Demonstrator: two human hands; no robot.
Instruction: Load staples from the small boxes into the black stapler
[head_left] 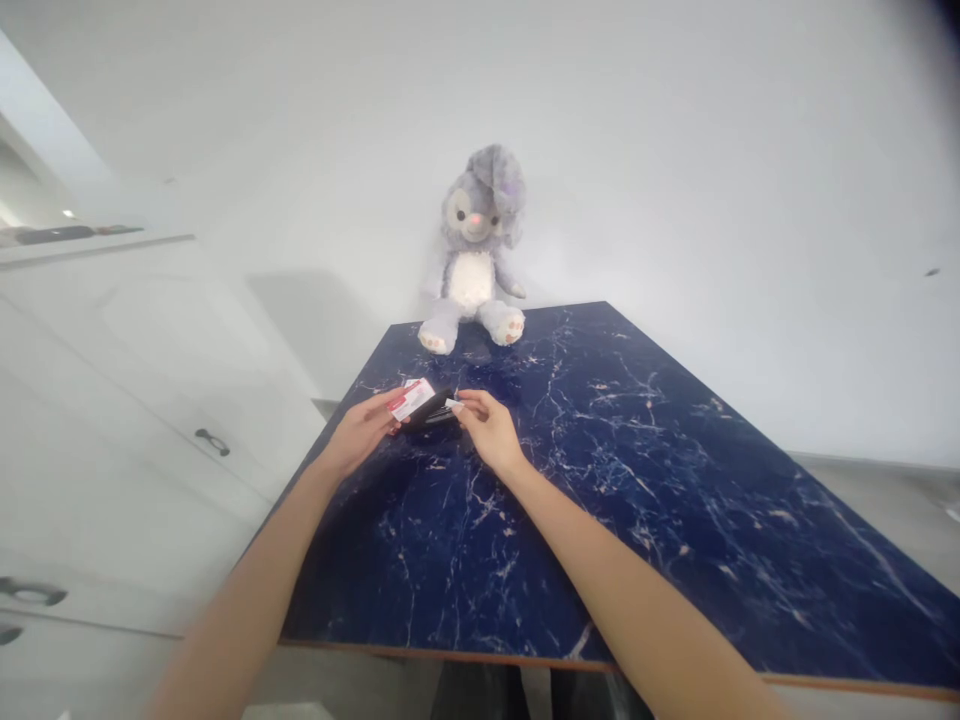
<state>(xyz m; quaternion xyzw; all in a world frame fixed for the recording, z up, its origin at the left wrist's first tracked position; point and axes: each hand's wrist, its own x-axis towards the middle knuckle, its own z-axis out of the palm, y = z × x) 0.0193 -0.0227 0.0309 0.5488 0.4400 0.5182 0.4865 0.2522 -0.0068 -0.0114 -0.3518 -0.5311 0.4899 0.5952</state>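
A red and white card [412,398] is held in the fingers of my left hand [361,430], which also rests against the left end of a small black case [431,411]. The case looks like a wallet, partly unfolded, above the blue marbled table [600,460]. My right hand [489,428] pinches a small white piece [453,403] at the right side of the case. Whether that piece is partly inside the case I cannot tell.
A grey plush rabbit [472,260] sits at the table's far edge against the white wall. White cabinets with dark handles [213,442] stand to the left. A dark, thin object [56,234] lies on the cabinet top.
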